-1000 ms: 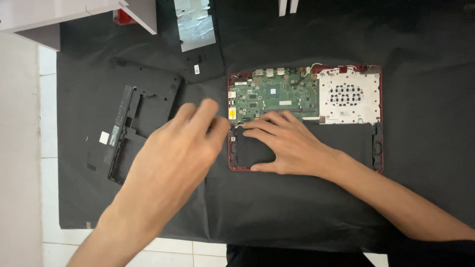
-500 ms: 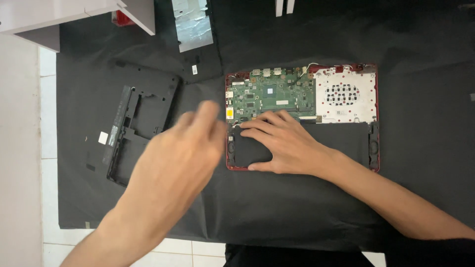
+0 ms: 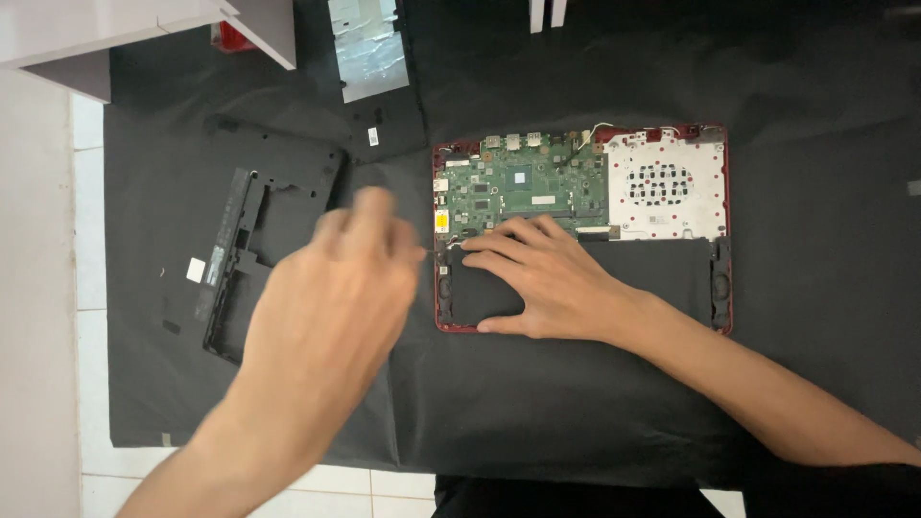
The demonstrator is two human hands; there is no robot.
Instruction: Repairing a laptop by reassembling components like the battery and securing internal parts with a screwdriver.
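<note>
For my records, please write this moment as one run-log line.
left hand: blurred, raised beside opened red laptop base | right hand: flat on its black battery area, fingertips at green circuit board

Small white rectangular label (image 3: pixel 195 270) on the black bottom cover (image 3: pixel 259 192), left side. Another tiny white label (image 3: pixel 372 137) on the black panel (image 3: pixel 393 115) above. Yellow sticker (image 3: pixel 441 222) at the green board's (image 3: pixel 523 187) left edge.

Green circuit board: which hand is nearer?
Right. The right hand lies flat just below the green circuit board, fingertips at its lower edge. The left hand is blurred, off to the board's left.

Bare black mat (image 3: pixel 576 412) below opened laptop (image 3: pixel 672 288); bottom cover (image 3: pixel 259 240) leftward.
</note>
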